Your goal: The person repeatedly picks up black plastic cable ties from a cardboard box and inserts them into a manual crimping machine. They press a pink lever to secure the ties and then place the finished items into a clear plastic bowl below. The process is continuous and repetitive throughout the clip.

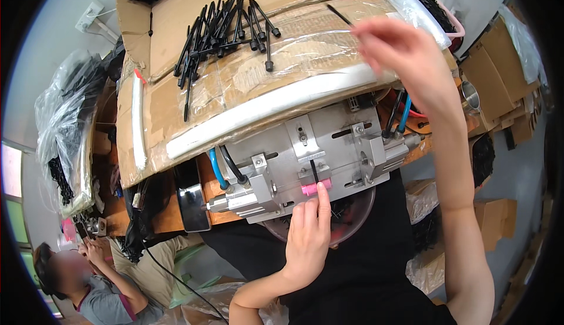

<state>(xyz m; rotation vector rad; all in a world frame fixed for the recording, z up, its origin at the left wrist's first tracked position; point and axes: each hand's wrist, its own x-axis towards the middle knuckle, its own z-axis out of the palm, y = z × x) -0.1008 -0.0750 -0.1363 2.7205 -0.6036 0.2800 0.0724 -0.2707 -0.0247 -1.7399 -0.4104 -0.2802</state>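
Note:
My left hand (308, 237) reaches up from below with its index finger stretched out and the other fingers curled. Its fingertip rests on a pink block (317, 187) at the front of a metal fixture (288, 143). A thin black rod (314, 171) stands in the fixture just behind that block. Raised over the cardboard at the upper right, my right hand (399, 49) has its fingers closed, slightly blurred, on another thin black rod (339, 14). To its left lies a pile of black rods with knobbed ends (223, 28).
A cardboard sheet with a white padded edge (264, 105) overhangs the fixture. Blue tubes (218, 169) run to the fixture's sides. A clear bowl (358, 213) sits below it. A phone (192, 199) lies left. Another person (111, 290) works at lower left.

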